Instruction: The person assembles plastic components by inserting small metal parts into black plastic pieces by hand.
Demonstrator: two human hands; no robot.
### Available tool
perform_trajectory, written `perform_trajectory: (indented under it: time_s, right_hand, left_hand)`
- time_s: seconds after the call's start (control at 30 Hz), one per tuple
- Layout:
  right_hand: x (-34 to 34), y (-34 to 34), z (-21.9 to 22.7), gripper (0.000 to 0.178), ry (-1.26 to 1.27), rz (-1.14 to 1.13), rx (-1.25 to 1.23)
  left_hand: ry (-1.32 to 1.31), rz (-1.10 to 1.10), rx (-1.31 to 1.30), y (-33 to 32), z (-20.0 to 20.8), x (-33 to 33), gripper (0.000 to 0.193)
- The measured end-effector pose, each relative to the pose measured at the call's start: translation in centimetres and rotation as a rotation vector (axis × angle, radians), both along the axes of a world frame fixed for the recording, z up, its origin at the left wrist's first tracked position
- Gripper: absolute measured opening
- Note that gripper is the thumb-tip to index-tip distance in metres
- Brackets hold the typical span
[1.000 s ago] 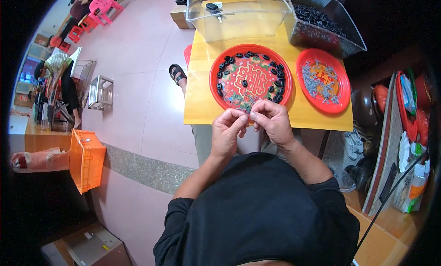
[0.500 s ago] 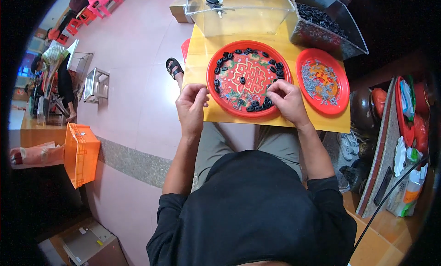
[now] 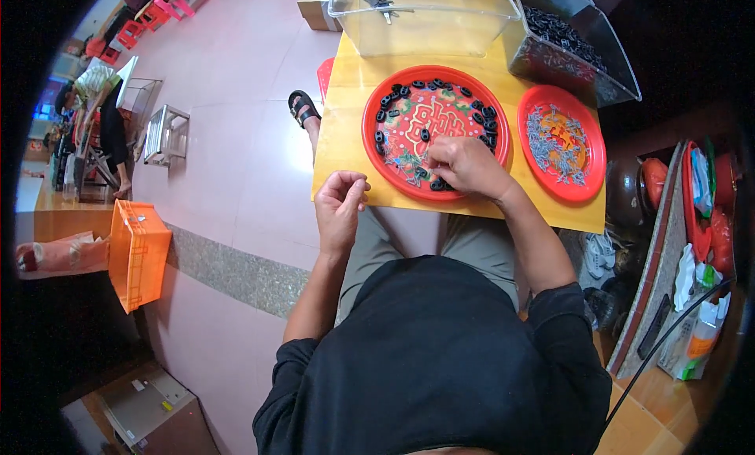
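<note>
A round red tray (image 3: pixel 369 121) with a gold pattern lies on the yellow tabletop before me. Small black oval pieces with holes (image 3: pixel 489 113) are scattered round its inner edge, and thin silvery bits (image 3: pixel 401 165) lie at its lower left. My right hand (image 3: pixel 472 168) reaches over the tray's near part, its fingers pinched close to the black pieces; what they hold, if anything, is hidden. Just off the table's near left edge is my left hand (image 3: pixel 340 211), fingers curled and thumb pressed in. Anything within that grip is too small to make out.
A smaller red plate (image 3: pixel 600 152) with many silvery pieces (image 3: pixel 543 132) sits at the right. Behind stand a clear plastic box (image 3: pixel 425 34), keys (image 3: pixel 384 5) and a clear bin of dark parts (image 3: pixel 558 38). An orange crate (image 3: pixel 141 250) is at the left; another person's sandalled foot (image 3: pixel 303 107) shows beside the table.
My right hand has moved left and slightly down, from the tray's right edge to over its near part. The left hand stays closed, a little lower and farther from the tray.
</note>
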State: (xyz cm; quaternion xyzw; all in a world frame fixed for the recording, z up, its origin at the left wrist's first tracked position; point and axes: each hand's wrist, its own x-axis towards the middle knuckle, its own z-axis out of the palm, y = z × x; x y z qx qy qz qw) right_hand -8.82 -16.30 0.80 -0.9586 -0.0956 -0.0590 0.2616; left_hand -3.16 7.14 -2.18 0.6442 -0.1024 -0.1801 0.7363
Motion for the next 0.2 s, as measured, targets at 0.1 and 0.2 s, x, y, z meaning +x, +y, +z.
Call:
perform_trajectory:
  time_s: [0.1, 0.2]
  right_hand:
    - [0.11, -0.15, -0.48, 0.009, 0.036, 0.008, -0.014]
    - [0.58, 0.49, -0.60, 0.012, 0.067, 0.019, -0.042]
  left_hand:
    - [-0.001, -0.020, -0.012, 0.10, -0.52, -0.08, 0.006]
    - [0.018, -0.057, -0.049, -0.08, -1.08, -0.23, 0.005]
